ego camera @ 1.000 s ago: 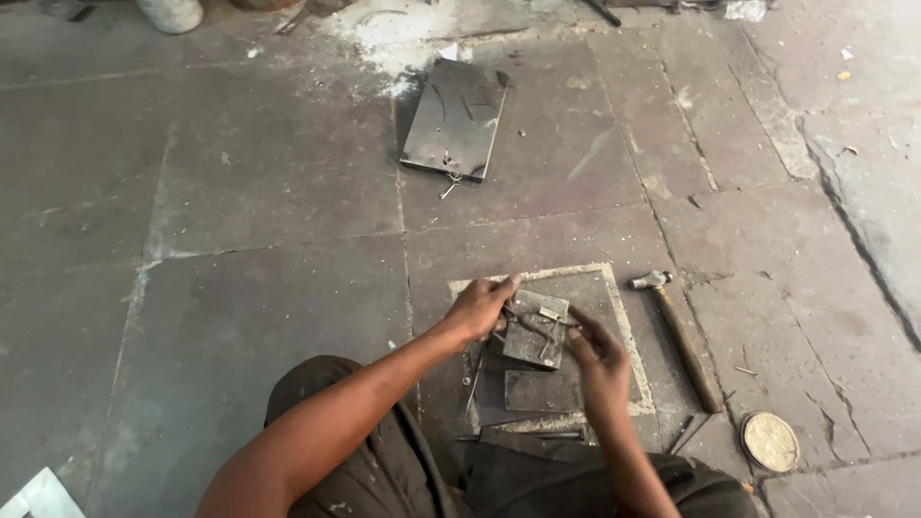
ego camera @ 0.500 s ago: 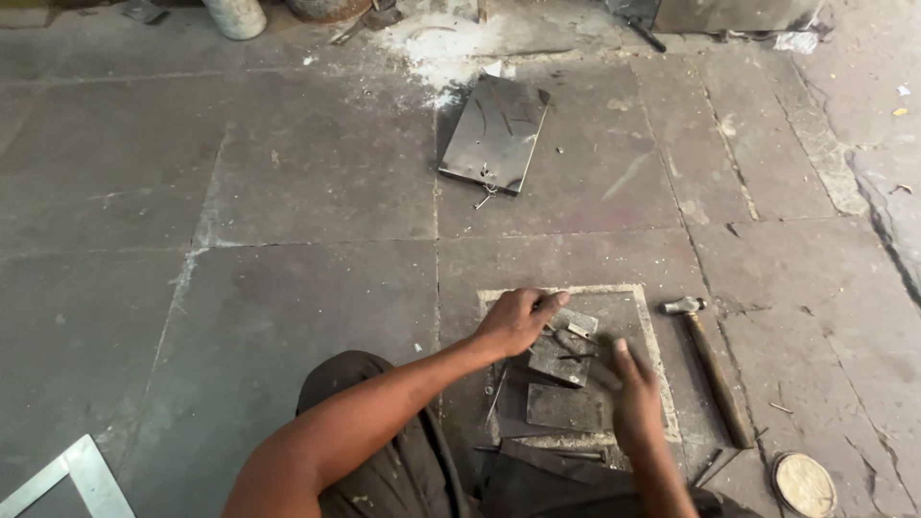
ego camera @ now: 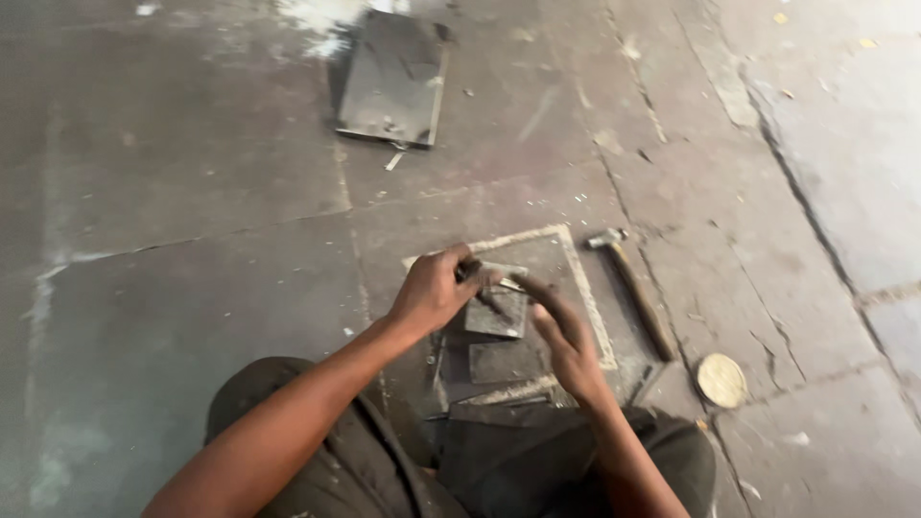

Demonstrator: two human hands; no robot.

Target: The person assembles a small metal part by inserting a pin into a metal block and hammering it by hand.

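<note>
Directly between both hands, a small metal piece [ego camera: 497, 309] is pinched by the left hand [ego camera: 434, 290]; right hand [ego camera: 566, 336] fingers curled beside it, grasp unclear.

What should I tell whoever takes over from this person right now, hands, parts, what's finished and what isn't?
Left hand: closed around the upper end of a small metal piece.
Right hand: fingers on the same piece from its right side.
The piece sits over a square metal plate with a pale border on the stone floor; more flat pieces lie nearer the knees.
Hammer lies untouched right of the plate, round disc beyond it, dark metal sheet farther ahead.
Done: cannot tell. Left: the piece is in both hands, not set down.
</note>
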